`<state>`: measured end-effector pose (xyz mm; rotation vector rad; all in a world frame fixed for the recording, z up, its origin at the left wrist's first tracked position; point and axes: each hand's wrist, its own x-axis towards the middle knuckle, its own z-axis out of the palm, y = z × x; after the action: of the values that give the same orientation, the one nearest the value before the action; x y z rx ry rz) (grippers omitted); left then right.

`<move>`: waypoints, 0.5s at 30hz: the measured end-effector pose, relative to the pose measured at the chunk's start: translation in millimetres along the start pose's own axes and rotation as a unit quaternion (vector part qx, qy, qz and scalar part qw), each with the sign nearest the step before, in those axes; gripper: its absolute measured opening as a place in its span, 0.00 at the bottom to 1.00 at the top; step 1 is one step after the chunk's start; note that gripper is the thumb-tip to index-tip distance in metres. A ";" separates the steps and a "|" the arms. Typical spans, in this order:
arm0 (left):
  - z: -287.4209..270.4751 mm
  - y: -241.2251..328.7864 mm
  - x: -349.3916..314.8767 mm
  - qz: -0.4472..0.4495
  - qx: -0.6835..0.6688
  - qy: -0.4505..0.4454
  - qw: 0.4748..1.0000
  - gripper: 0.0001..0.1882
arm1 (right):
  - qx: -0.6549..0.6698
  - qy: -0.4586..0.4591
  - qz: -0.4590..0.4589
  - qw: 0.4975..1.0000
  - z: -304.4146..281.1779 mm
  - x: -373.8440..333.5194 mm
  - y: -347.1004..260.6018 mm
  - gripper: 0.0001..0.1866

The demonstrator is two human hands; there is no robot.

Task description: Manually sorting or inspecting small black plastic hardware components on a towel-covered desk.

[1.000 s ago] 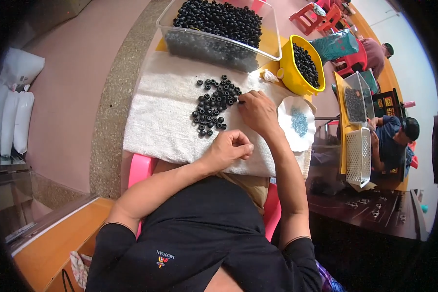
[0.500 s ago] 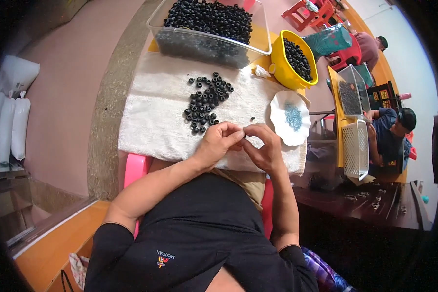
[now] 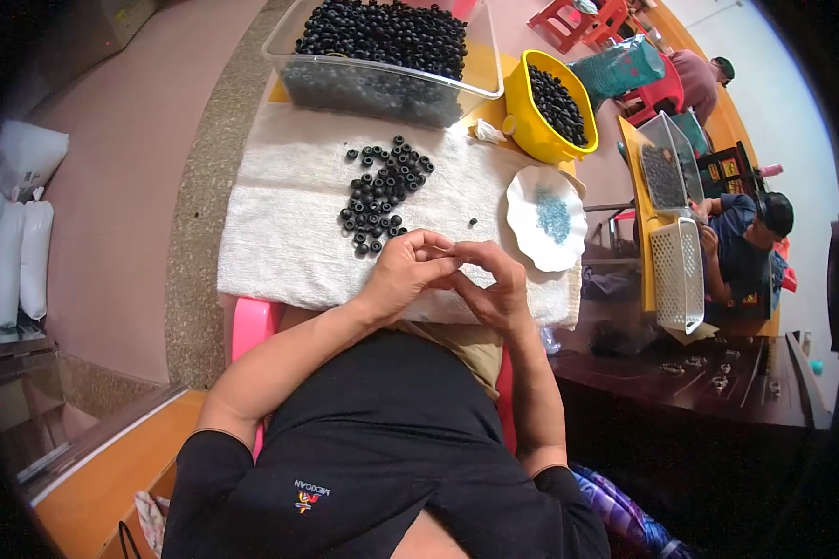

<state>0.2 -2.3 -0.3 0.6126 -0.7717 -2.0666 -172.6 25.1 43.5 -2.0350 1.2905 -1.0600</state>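
Note:
My left hand (image 3: 408, 273) and my right hand (image 3: 492, 284) meet fingertip to fingertip over the near edge of a white towel (image 3: 280, 233). Both pinch something very small between them; it is too small to make out. Just beyond my left hand lies a loose pile of black ring-shaped beads (image 3: 379, 194), with one stray bead (image 3: 473, 223) near my right hand. To the right of my hands stands a white scalloped plate (image 3: 528, 233) holding small blue pieces (image 3: 553, 213).
A clear plastic tub (image 3: 382, 88) full of black beads stands at the far edge, a yellow bowl (image 3: 522, 130) of beads beside it. A white perforated basket (image 3: 678, 273) and other seated people (image 3: 746, 233) are at the right. A pink stool (image 3: 250, 321) shows under the towel.
My right hand has come back from the bead pile to meet my left hand at the towel's near edge. The two hands are now joined at the fingertips.

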 end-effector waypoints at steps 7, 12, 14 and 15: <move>-2.5 1.4 -0.4 -0.025 0.003 -0.004 1.000 0.11 | -0.038 0.018 -0.032 0.999 3.1 0.8 -5.5 0.21; 3.6 5.6 -2.6 -0.028 -0.002 0.001 1.000 0.10 | -0.049 0.049 -0.045 0.997 4.8 -3.6 -0.8 0.20; 2.0 2.8 -1.6 -0.023 0.001 0.002 1.000 0.10 | -0.061 0.056 -0.058 0.995 5.1 -3.8 -0.9 0.20; 2.1 2.4 -1.4 -0.016 0.006 0.005 1.000 0.09 | -0.062 0.057 -0.056 0.995 5.8 -3.3 -1.3 0.20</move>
<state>0.9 -1.6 3.0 0.6449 -0.7731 -2.0888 -167.9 28.8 40.0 -2.1892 1.3433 -1.1872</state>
